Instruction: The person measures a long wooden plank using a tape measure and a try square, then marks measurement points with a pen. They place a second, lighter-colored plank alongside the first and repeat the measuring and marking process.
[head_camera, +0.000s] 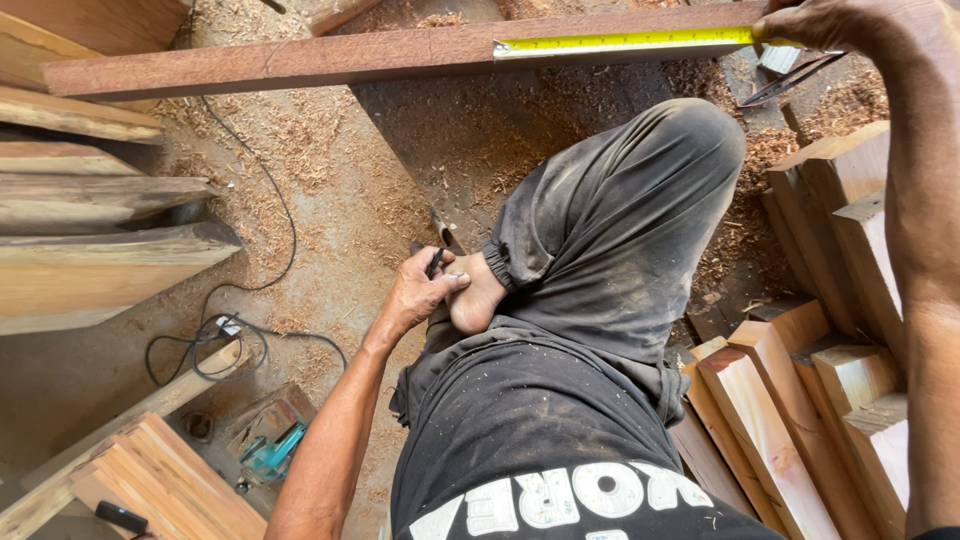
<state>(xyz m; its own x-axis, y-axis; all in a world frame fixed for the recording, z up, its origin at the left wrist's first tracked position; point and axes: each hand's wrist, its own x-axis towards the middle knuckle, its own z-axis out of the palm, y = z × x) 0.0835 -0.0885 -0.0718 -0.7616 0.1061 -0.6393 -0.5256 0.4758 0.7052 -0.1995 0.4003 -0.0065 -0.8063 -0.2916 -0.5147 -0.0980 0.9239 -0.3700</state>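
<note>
Sawdust floor (330, 180) — right hand (850, 25) fingers pinching tape measure (625, 42) flat on plank (300, 60); left hand (420, 290) pinching pencil (436, 262). Risk: tape slips, skewing reading.

Tape measure (625, 42) atop plank (300, 60), right end

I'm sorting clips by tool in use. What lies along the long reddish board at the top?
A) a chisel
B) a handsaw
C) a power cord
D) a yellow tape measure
D: a yellow tape measure lies stretched along the reddish board, its far end under the right hand.
</note>
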